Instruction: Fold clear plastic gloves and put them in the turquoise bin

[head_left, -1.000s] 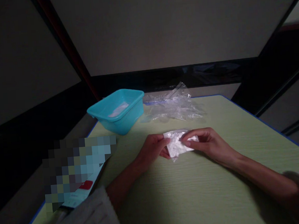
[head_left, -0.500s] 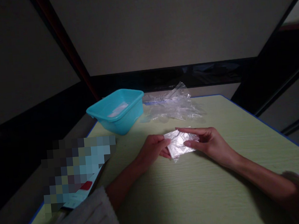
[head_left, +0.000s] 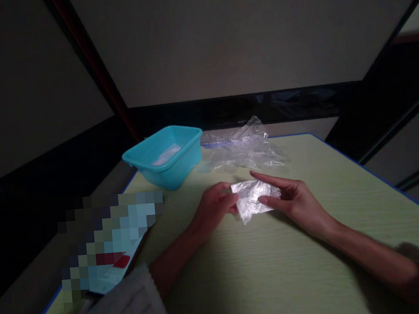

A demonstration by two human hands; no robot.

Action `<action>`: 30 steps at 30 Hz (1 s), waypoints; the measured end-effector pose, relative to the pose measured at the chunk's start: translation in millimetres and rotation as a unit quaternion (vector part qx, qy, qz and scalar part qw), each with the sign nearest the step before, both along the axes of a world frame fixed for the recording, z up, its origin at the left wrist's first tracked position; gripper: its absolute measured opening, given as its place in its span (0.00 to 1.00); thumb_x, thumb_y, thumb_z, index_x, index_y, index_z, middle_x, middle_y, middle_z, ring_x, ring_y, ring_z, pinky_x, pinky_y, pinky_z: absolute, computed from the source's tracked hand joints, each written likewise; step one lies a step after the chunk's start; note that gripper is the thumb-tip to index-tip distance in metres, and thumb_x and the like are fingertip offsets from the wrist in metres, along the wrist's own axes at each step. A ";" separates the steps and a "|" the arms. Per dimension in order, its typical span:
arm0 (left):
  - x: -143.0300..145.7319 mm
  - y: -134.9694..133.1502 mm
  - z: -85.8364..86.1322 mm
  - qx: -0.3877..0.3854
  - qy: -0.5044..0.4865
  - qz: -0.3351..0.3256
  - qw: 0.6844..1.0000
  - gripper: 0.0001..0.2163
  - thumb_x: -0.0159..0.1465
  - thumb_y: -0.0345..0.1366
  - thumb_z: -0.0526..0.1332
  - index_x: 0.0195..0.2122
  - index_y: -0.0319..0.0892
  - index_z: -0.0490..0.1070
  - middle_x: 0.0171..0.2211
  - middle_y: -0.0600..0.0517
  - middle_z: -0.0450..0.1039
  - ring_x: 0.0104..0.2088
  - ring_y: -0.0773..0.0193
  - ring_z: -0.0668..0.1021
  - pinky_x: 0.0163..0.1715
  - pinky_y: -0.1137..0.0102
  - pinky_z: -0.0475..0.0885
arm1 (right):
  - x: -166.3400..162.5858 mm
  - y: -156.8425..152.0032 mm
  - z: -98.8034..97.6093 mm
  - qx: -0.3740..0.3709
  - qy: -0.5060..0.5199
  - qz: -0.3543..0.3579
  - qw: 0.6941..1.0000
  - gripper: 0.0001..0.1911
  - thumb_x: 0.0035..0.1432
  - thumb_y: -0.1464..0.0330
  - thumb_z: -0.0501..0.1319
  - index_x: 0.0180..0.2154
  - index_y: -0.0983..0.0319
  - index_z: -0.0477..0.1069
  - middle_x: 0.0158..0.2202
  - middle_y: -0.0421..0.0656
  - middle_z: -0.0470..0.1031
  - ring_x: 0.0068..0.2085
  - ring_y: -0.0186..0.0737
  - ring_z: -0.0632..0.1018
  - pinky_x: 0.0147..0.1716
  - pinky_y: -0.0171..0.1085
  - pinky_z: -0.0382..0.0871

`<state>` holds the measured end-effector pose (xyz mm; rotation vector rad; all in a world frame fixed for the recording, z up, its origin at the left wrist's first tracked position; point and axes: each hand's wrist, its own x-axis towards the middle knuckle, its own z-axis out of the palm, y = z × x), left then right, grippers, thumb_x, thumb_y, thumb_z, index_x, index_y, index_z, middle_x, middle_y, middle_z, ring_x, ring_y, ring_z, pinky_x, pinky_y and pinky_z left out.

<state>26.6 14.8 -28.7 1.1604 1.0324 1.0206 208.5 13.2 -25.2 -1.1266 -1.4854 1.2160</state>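
Between my hands, above the table's middle, is a small folded clear plastic bag (head_left: 252, 198), shiny under the light. My left hand (head_left: 216, 204) pinches its left edge, thumb on top. From the right, my right hand (head_left: 288, 196) grips the other end, with the thumb on the near face and the index finger stretched along the far edge. Whether anything lies inside the folded plastic I cannot tell.
A turquoise plastic basin (head_left: 181, 166) stands at the back left, with folded plastic (head_left: 166, 154) inside. Loose clear bags (head_left: 245, 149) lie at the back of the table (head_left: 269, 273). A partly blurred-out phone-like screen (head_left: 108, 276) is at the left edge.
The right index finger has lifted slightly off the far edge of the plastic. My left fingers have curled in behind it, and the folded piece has tilted a little.
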 end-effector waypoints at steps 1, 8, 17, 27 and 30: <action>-0.1 -0.2 -0.1 0.021 -0.006 0.012 1.000 0.17 0.49 0.37 0.64 0.39 0.37 0.68 0.23 0.53 0.75 0.26 0.65 0.77 0.29 0.72 0.71 | 0.3 0.6 -1.0 -0.004 0.006 -0.007 1.000 0.29 0.42 0.68 0.66 0.50 0.59 0.70 0.28 0.37 0.75 0.22 0.30 0.67 0.21 0.32 0.62; 2.8 -3.3 -1.4 0.077 -0.009 -0.025 0.997 0.23 0.51 0.32 0.62 0.50 0.36 0.67 0.32 0.50 0.78 0.33 0.63 0.78 0.33 0.73 0.70 | -1.1 2.1 -3.6 -0.007 0.004 -0.011 1.000 0.29 0.43 0.67 0.66 0.50 0.60 0.69 0.32 0.40 0.76 0.25 0.33 0.70 0.23 0.34 0.65; 2.6 -4.8 -0.9 0.024 0.048 -0.010 0.998 0.21 0.49 0.29 0.64 0.46 0.37 0.72 0.30 0.49 0.79 0.30 0.62 0.79 0.30 0.72 0.71 | -1.4 0.0 -0.9 -0.004 -0.013 0.010 1.000 0.28 0.43 0.68 0.66 0.50 0.61 0.70 0.32 0.40 0.77 0.25 0.33 0.71 0.22 0.33 0.65; 1.9 -5.0 3.8 0.028 0.056 -0.009 0.998 0.26 0.48 0.27 0.65 0.51 0.39 0.69 0.32 0.51 0.79 0.28 0.65 0.78 0.28 0.76 0.70 | -2.2 0.1 2.1 -0.031 0.003 -0.001 1.000 0.28 0.43 0.70 0.66 0.50 0.61 0.70 0.28 0.38 0.76 0.22 0.30 0.68 0.19 0.31 0.62; 0.9 -4.3 4.8 0.035 0.055 -0.009 0.998 0.28 0.47 0.26 0.65 0.52 0.40 0.67 0.45 0.48 0.75 0.29 0.66 0.79 0.30 0.77 0.71 | -1.6 0.1 0.5 -0.030 0.000 0.002 1.000 0.28 0.44 0.69 0.66 0.50 0.59 0.70 0.29 0.38 0.76 0.22 0.30 0.69 0.19 0.31 0.62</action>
